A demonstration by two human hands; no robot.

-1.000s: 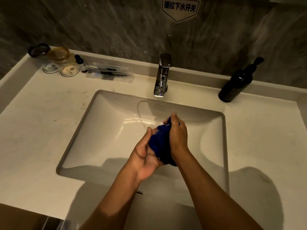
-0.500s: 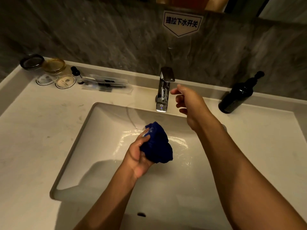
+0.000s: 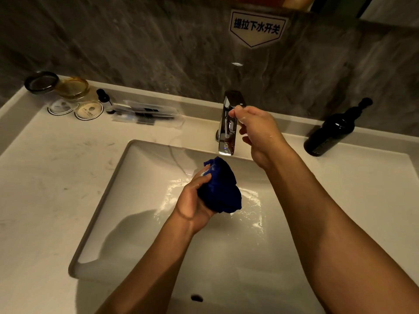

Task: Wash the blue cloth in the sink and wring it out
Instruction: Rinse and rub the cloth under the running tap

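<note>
Holding blue cloth [image 3: 221,189], bunched into a wad: left hand [image 3: 193,203], fingers closed around it, over the basin of the sink [image 3: 106,200], below and just in front of the spout. Resting at the top of the chrome faucet [image 3: 227,123]: right hand [image 3: 256,130], thumb and forefinger touching the lever, remaining fingers loosely curled, gripping nothing else. Wet, glistening patch on the basin floor beneath the cloth. Small dark overflow hole [image 3: 196,298] in the near wall of the sink. On the pale countertop [image 3: 45,177], rear left: dark-rimmed glass [image 3: 42,82], amber-tinted glass [image 3: 73,88] beside it, two round paper coasters [image 3: 76,109] in front, small dark dropper bottle [image 3: 104,100], clear-wrapped packets [image 3: 147,113] lying flat. Rear right: dark pump bottle [image 3: 331,132], leaning toward the wall. On the grey marbled wall above the faucet: white sign [image 3: 256,27] with dark lettering.
</note>
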